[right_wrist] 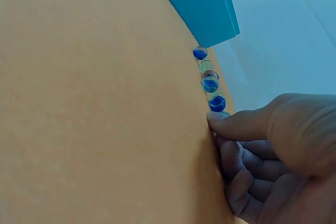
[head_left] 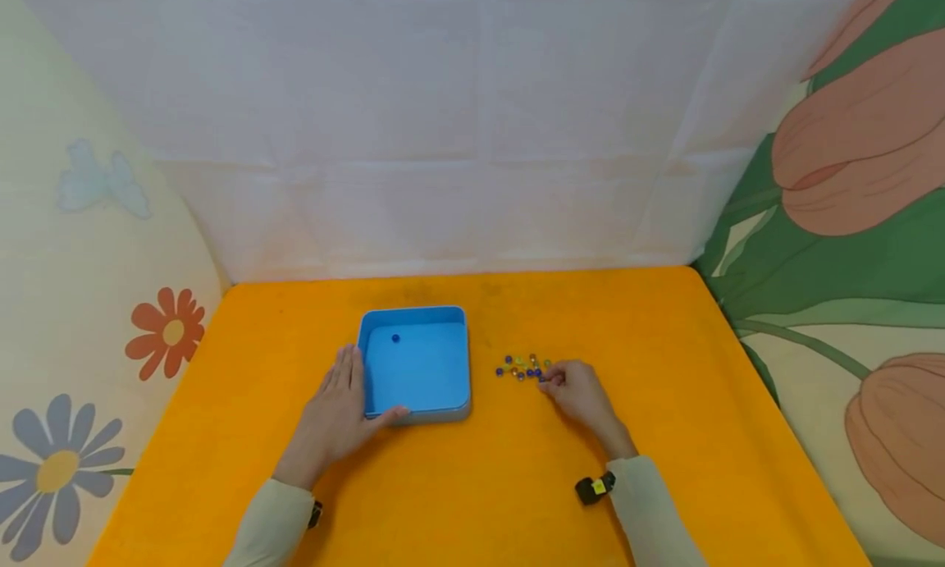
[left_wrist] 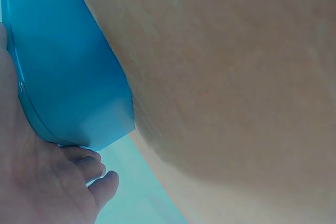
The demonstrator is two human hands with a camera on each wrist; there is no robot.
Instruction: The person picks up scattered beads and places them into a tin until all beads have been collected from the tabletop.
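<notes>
A square blue tray with raised sides stands left of the table's middle, and one dark blue marble lies inside it. My left hand rests against the tray's left side with straight fingers, its thumb at the near rim. Right of the tray lies a loose cluster of glass marbles, blue, yellowish and amber. At the cluster's right edge my right hand pinches a blue marble between thumb and fingertips, partly hidden. In the right wrist view its other fingers are curled, close beside several swirled marbles.
An orange cloth covers the table. A white sheet hangs behind it. Flower-printed cloths hang on the left and right. Dark devices are strapped at both wrists.
</notes>
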